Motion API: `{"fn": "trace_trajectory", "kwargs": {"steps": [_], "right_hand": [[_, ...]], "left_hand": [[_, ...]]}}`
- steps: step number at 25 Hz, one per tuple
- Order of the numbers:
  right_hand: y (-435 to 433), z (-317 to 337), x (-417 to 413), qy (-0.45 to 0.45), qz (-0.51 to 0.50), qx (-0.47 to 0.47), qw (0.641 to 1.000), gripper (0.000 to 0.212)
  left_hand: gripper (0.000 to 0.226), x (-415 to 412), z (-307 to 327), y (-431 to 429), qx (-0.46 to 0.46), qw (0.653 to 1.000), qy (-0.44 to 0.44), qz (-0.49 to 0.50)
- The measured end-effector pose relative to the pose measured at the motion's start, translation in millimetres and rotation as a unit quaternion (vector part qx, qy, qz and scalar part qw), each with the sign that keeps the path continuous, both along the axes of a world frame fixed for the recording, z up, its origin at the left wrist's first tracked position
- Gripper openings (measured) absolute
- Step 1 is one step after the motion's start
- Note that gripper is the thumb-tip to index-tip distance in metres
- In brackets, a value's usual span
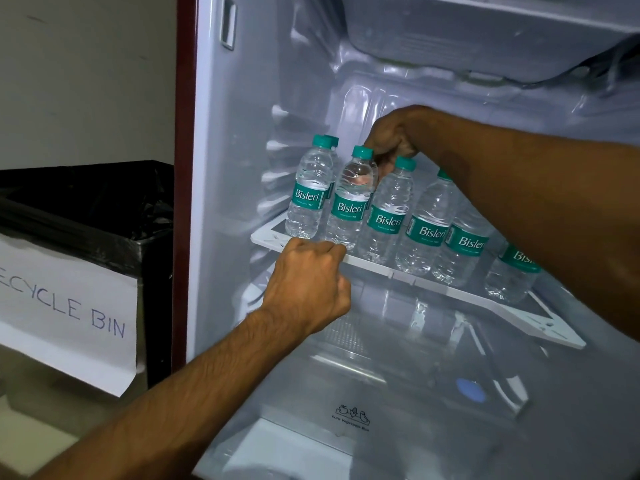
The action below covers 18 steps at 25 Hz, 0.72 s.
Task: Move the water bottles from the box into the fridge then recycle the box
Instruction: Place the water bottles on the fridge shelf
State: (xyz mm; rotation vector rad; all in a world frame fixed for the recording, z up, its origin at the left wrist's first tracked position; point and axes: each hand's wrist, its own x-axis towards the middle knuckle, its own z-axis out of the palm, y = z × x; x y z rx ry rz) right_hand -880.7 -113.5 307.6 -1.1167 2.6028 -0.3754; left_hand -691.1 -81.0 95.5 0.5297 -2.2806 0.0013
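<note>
While stretched over the front row, pinches with the curled fingers [398, 152] of the right hand [391, 140] the top of a clear plastic water bottle [375, 173] in the back row, mostly hidden just below those fingertips. Bunches the left hand [308, 275] into tight knuckles against the front rim of the flat white plastic shelf [433, 285] inside the glossy white moulded fridge [242, 133]; cannot tell whether those fingers clamp the rim or hold nothing. Just beyond the left knuckles, upright on that shelf: 6 ribbed clear bottles [388, 216] with teal screw caps and teal Bisleri labels, the 2nd nearly touching the knuckles. Left of the left wrist: crinkled black-lined bin [104, 216] with a white paper sign.
</note>
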Motion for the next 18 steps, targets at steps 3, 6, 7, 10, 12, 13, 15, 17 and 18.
{"fn": "trace_trajectory", "kwargs": {"steps": [3,6,7,10,12,13,15,17,18], "right_hand": [[1.5,-0.7,-1.8,0.003,0.007,0.006,1.0,0.017],[7.8,0.7,-3.1,0.005,0.006,0.002,1.0,0.01],[11.2,1.2,-2.4,-0.003,0.007,-0.006,1.0,0.008],[21.1,3.7,0.9,-0.037,0.012,-0.042,0.998,0.01],[29.4,8.0,5.6,-0.025,0.01,-0.085,0.996,0.028],[33.1,11.0,8.0,0.004,0.007,-0.112,0.994,0.039],[42.2,13.6,17.1,0.095,-0.012,-0.175,0.98,0.056],[55.9,10.1,31.4,0.189,-0.042,-0.257,0.947,0.055],[62.9,3.7,41.3,0.218,-0.049,-0.312,0.924,0.044]], "left_hand": [[0.037,0.4,0.8,0.6,0.005,1.0,-0.013,0.004],[0.036,2.0,1.6,1.6,0.007,1.0,-0.024,0.003],[0.036,2.5,1.8,1.7,0.009,1.0,-0.029,0.001],[0.036,4.0,3.7,3.2,0.009,0.999,-0.045,0.005],[0.036,5.4,5.7,5.1,0.01,0.998,-0.054,0.008],[0.036,6.4,6.4,6.2,0.012,0.998,-0.059,0.008],[0.037,9.2,8.5,7.9,0.013,0.997,-0.074,0.008],[0.04,11.4,15.4,8.1,0.003,0.994,-0.109,0.005],[0.043,12.9,17.0,6.7,0.001,0.992,-0.128,-0.001]]}}
